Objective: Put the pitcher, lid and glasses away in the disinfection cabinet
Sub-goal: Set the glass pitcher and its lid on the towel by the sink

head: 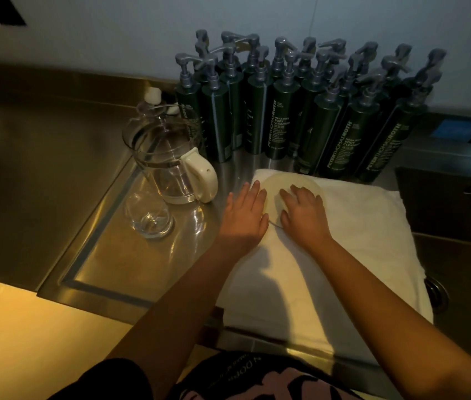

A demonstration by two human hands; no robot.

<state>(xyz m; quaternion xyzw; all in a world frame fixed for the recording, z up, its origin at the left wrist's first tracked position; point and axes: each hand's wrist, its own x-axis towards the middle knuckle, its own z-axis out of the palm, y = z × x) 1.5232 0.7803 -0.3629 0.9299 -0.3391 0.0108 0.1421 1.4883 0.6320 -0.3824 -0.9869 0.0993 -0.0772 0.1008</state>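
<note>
Head view: dim room, pale wall [98, 39] behind steel table [95, 243]. White towel [344, 243] on table, sink [459, 255] to its right. Round lid [274, 183] flat on towel's far end. Left hand [245, 215] flat, fingers straight, at lid's left edge. Right hand [303, 215] flat on lid. Pitcher [165, 166] upright left of towel, glass [149, 219] just in front. Dark pump bottles [286, 116] crowd against wall.
</note>
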